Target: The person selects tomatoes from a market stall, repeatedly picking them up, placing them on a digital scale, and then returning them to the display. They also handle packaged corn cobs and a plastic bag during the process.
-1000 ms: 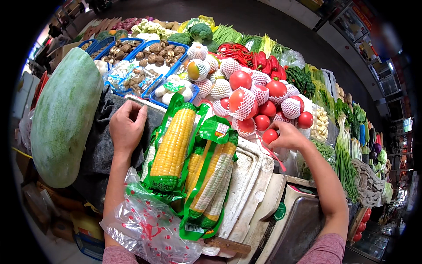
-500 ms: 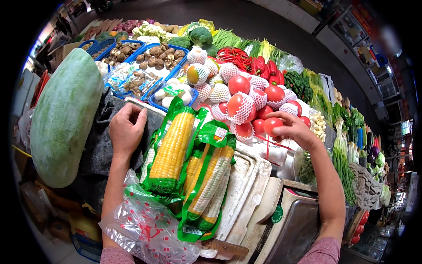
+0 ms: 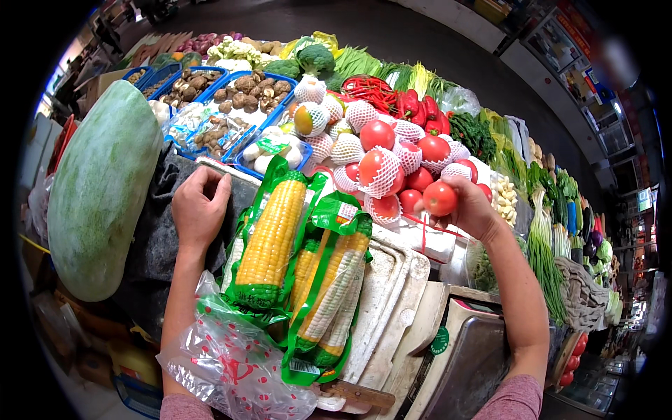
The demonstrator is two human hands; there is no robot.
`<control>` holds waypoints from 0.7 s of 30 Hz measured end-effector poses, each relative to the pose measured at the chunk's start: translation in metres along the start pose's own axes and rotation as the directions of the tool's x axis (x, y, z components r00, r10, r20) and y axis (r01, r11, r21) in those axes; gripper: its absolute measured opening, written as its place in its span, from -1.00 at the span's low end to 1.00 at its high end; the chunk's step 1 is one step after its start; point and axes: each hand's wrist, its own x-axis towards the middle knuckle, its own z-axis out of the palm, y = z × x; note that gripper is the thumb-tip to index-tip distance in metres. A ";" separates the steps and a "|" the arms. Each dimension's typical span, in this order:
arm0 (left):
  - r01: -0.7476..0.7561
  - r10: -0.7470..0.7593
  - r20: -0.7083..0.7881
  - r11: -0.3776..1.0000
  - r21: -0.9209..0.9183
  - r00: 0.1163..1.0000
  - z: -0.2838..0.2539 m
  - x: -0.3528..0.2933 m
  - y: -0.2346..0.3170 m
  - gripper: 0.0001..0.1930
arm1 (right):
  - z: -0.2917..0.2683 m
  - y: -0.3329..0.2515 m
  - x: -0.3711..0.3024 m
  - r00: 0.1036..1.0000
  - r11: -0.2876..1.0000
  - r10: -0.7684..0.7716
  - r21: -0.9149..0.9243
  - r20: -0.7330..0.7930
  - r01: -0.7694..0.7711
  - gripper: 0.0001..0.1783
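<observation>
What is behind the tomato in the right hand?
Behind the held tomato, other tomatoes show, some in foam nets; whatever the tomato and right hand cover can't be seen.

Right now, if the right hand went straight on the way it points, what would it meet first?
Most likely the tomato pile, just beyond the held tomato in the right hand, though depth is unclear here.

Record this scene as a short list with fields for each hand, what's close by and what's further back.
Left hand: loosely curled, nothing visible in it
Right hand: gripping a bare red tomato
Between forearms: packaged corn
Lower edge: clear red-spotted bag
Far left: large pale-green gourd
Beyond right hand: netted and bare tomatoes
Further back: mushrooms, broccoli
</observation>
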 end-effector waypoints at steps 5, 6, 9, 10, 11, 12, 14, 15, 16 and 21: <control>-0.005 0.005 -0.002 1.000 -0.006 1.000 0.000 0.000 -0.001 -0.78 | 0.004 -0.004 -0.001 0.990 0.936 -0.098 -0.348 -0.099 0.058 -0.53; -0.006 0.006 -0.003 1.000 -0.007 1.000 0.000 0.000 0.000 -0.78 | 0.000 -0.004 -0.001 0.993 0.907 -0.081 -0.420 -0.084 0.038 -0.54; -0.004 0.004 -0.003 1.000 -0.013 1.000 0.001 0.000 -0.001 -0.77 | -0.004 0.006 0.000 0.994 0.812 -0.087 -0.583 -0.067 0.032 -0.44; -0.003 0.003 -0.001 1.000 -0.019 1.000 0.002 0.000 -0.001 -0.78 | -0.008 0.013 0.003 0.992 0.756 -0.104 -0.654 -0.071 0.033 -0.44; -0.002 0.002 0.000 1.000 -0.022 1.000 0.001 0.000 -0.001 -0.78 | -0.007 0.021 0.009 0.975 0.556 -0.216 -0.827 -0.049 0.082 -0.42; -0.001 0.001 0.000 1.000 -0.025 1.000 0.000 0.000 -0.002 -0.78 | -0.005 0.023 0.010 0.978 0.411 -0.177 -0.911 -0.109 -0.028 -0.38; 0.000 0.001 0.006 1.000 -0.025 1.000 -0.001 0.000 -0.002 -0.78 | -0.005 0.037 0.010 0.961 0.266 -0.252 -0.963 -0.114 -0.045 -0.40; 0.002 -0.001 0.010 1.000 -0.025 1.000 0.000 -0.001 -0.003 -0.78 | -0.009 0.033 0.008 0.970 0.266 -0.201 -0.960 -0.138 -0.082 -0.45; -0.006 0.006 0.006 1.000 -0.025 1.000 0.000 0.000 -0.002 -0.78 | -0.016 0.024 0.005 0.975 0.265 -0.150 -0.957 -0.162 -0.118 -0.49; -0.018 0.018 -0.003 1.000 -0.025 1.000 0.000 0.000 -0.002 -0.78 | -0.051 -0.001 -0.010 0.928 0.389 -0.154 -0.884 -0.339 -0.259 -0.66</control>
